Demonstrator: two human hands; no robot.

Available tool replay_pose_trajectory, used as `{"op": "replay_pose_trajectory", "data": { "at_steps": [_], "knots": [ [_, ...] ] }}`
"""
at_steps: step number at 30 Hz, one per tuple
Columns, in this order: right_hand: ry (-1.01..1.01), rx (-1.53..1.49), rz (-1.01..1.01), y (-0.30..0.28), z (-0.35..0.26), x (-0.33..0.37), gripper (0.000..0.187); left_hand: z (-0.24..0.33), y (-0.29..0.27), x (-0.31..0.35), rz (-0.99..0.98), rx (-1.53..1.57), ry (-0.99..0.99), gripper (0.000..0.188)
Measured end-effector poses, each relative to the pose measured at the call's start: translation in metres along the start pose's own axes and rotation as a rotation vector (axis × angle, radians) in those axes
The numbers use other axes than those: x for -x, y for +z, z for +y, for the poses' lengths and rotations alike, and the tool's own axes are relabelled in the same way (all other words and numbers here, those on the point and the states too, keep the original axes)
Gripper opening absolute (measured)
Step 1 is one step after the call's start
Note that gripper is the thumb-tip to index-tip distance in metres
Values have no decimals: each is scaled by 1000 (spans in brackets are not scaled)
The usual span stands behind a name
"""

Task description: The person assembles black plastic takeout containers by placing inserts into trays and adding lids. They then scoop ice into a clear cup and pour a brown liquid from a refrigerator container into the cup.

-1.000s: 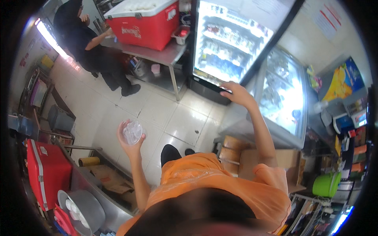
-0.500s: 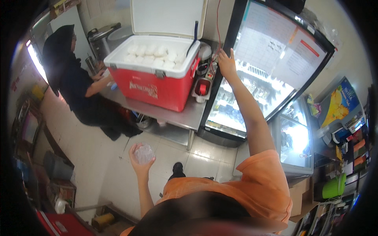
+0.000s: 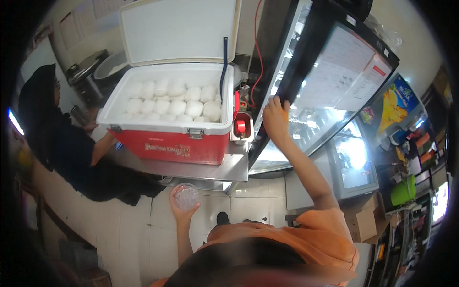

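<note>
My left hand (image 3: pixel 180 213) is wrapped round a clear plastic cup (image 3: pixel 186 197), held above the floor below the table's front edge. Something clear, looking like ice, shows inside the cup. My right arm stretches forward, and my right hand (image 3: pixel 277 120) has its fingers curled on the left edge of a glass fridge door (image 3: pixel 330 81). That door stands ajar, with a lit gap along the black fridge frame. Sheets of paper hang on the glass, and lit shelves show through it.
A red and white cooler box (image 3: pixel 181 148), lid up, holds several rounded white lumps on a steel table (image 3: pixel 191 170). A small metal container (image 3: pixel 242 129) with a red item stands beside it. Left, a person in dark clothes (image 3: pixel 67 143) works. A low glass-topped freezer (image 3: pixel 356 162) stands right.
The fridge door has swung partly open with my right hand on its edge. My view has shifted closer to the cooler box. My left hand keeps the cup.
</note>
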State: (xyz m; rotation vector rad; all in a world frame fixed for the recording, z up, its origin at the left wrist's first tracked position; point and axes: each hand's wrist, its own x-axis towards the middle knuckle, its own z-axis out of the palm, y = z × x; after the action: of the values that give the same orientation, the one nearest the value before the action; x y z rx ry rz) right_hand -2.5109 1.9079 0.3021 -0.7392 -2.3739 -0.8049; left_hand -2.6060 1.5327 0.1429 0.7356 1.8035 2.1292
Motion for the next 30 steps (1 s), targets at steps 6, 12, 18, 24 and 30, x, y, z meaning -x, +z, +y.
{"op": "replay_pose_trajectory", "data": {
  "at_steps": [6,12,18,24,30],
  "knots": [
    [138,-22,421,-101,27,100,33,-53,38,-48,-250,-162,120,96],
    [943,-140,595,-166,55,142,79,-105,104,-70,-475,-4,-8,98],
    [1262,183,764,-194,101,186,71,-130,139,-70,-549,-127,-8,97],
    [1373,353,961,-200,140,202,65,-140,148,-66,-483,-143,-6,96],
    [225,670,1139,-92,179,128,24,-153,162,-64,-341,-278,115,93]
  ]
}}
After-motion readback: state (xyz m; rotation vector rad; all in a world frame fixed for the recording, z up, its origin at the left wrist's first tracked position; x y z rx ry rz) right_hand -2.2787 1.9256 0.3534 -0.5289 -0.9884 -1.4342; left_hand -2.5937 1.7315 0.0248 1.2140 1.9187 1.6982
